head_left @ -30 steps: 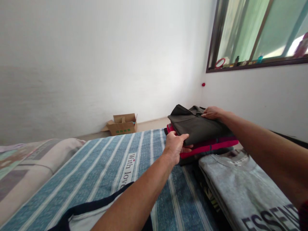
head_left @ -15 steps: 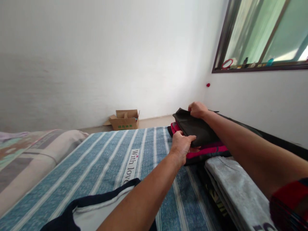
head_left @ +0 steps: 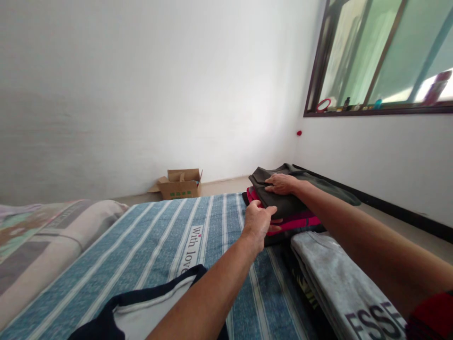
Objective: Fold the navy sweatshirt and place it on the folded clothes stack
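A dark olive garment (head_left: 283, 204), folded with a collar-like edge, lies on top of a stack of folded clothes near the bed's far right corner. My right hand (head_left: 283, 183) rests flat on it with fingers stretched out. At the stack's near left corner is my left hand (head_left: 257, 219), its thumb against the dark garment and its fingers apart, lower down beside a pink garment (head_left: 295, 224). Part of the dark cloth trails right, past the stack. Nearer to me, a folded grey garment (head_left: 332, 264) with dark lettering lies on other folded clothes.
Blue striped bedding (head_left: 152, 245) covers the bed. A white garment with navy trim (head_left: 148, 307) lies close in front, under my left forearm. Rolled bedding (head_left: 81, 226) is at the left. An open cardboard box (head_left: 180, 185) stands beyond the bed by the wall. A window (head_left: 378, 56) is upper right.
My right hand has gone from gripping the dark garment's far edge to lying flat on its top. The cloth now lies lower and flatter. My left hand stays at the near corner.
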{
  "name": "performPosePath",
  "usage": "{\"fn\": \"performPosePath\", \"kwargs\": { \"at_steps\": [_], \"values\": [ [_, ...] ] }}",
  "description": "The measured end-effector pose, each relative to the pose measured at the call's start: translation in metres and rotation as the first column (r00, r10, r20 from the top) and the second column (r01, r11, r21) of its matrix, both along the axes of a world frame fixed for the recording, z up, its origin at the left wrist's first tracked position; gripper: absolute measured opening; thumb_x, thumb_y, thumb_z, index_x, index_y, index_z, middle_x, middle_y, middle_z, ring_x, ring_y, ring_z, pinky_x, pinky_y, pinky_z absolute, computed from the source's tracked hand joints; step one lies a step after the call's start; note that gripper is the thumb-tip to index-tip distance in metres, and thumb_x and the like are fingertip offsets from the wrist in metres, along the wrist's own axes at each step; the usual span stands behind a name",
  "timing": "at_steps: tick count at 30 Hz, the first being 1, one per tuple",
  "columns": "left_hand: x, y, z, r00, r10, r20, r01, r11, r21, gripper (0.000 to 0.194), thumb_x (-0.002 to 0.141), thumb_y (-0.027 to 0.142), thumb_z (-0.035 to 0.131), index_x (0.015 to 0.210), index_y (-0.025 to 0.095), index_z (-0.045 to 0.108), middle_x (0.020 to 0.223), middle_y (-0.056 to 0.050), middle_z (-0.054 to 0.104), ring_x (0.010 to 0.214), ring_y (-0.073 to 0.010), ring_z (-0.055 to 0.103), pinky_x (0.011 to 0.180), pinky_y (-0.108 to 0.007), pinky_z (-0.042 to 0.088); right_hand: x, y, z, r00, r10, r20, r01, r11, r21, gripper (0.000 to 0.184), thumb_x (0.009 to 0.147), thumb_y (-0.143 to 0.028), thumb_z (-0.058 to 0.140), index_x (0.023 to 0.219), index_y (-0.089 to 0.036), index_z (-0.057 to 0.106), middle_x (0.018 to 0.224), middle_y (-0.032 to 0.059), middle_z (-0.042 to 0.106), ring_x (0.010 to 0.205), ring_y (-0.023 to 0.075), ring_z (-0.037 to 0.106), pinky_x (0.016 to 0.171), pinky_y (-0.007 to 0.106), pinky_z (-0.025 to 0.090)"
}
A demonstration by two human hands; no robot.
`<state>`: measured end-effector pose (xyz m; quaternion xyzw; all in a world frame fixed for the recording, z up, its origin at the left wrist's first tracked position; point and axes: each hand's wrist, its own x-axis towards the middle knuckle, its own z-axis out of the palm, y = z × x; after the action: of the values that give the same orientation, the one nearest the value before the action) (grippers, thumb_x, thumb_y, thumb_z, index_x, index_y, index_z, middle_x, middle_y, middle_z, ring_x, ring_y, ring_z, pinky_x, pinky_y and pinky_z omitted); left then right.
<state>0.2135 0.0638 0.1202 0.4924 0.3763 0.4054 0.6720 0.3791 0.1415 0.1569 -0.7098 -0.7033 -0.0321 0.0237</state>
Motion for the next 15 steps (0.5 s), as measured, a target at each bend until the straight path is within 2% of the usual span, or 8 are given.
{"fn": "performPosePath", "kwargs": {
  "at_steps": [3, 7, 11, 15],
  "values": [
    [-0.008, -0.007, 0.001, 0.999, 0.001, -0.053, 0.0, 1.0, 0.019, 0.039, 0.075, 0.017, 0.061, 0.11, 0.013, 0.046, 0.092, -0.009, 0.064, 0.064, -0.0159, 0.066, 0.041, -0.019, 0.048, -0.002, -0.008, 0.001, 1.0, -0.006, 0.0, 0.006, 1.0, 0.016, 0.044, 0.086, -0.049, 0.047, 0.117, -0.02, 0.062, 0.125, 0.0109, 0.058, 0.112, 0.0262, 0.055, 0.093, 0.032, 0.039],
    [-0.028, -0.017, 0.002, 0.984, -0.023, -0.177, 0.035, 0.997, 0.064, 0.041, 0.076, 0.018, 0.058, 0.115, 0.01, 0.045, 0.095, -0.012, 0.063, 0.071, -0.0162, 0.065, 0.045, -0.018, 0.047, -0.003, -0.02, 0.006, 0.999, -0.035, -0.017, 0.036, 0.997, 0.064, 0.041, 0.086, -0.046, 0.047, 0.114, -0.019, 0.064, 0.118, 0.0107, 0.063, 0.107, 0.0247, 0.058, 0.089, 0.03, 0.041],
    [-0.061, -0.03, 0.001, 0.95, -0.053, -0.308, 0.104, 0.983, 0.152, 0.034, 0.078, 0.021, 0.055, 0.109, 0.008, 0.051, 0.095, -0.013, 0.064, 0.076, -0.0172, 0.065, 0.047, -0.019, 0.045, 0.005, -0.036, 0.013, 0.993, -0.115, -0.039, 0.12, 0.982, 0.147, 0.034, 0.086, -0.036, 0.045, 0.102, -0.019, 0.069, 0.105, 0.0102, 0.068, 0.099, 0.0232, 0.06, 0.082, 0.029, 0.043],
    [-0.104, -0.041, -0.007, 0.891, -0.08, -0.446, 0.186, 0.962, 0.2, 0.033, 0.078, 0.026, 0.054, 0.105, 0.008, 0.053, 0.091, -0.011, 0.065, 0.076, -0.018, 0.065, 0.052, -0.022, 0.047, 0.015, -0.059, 0.019, 0.977, -0.204, -0.063, 0.213, 0.954, 0.21, 0.03, 0.083, -0.029, 0.044, 0.09, -0.02, 0.072, 0.09, 0.0079, 0.07, 0.088, 0.0211, 0.063, 0.073, 0.026, 0.044]
  ]
}}
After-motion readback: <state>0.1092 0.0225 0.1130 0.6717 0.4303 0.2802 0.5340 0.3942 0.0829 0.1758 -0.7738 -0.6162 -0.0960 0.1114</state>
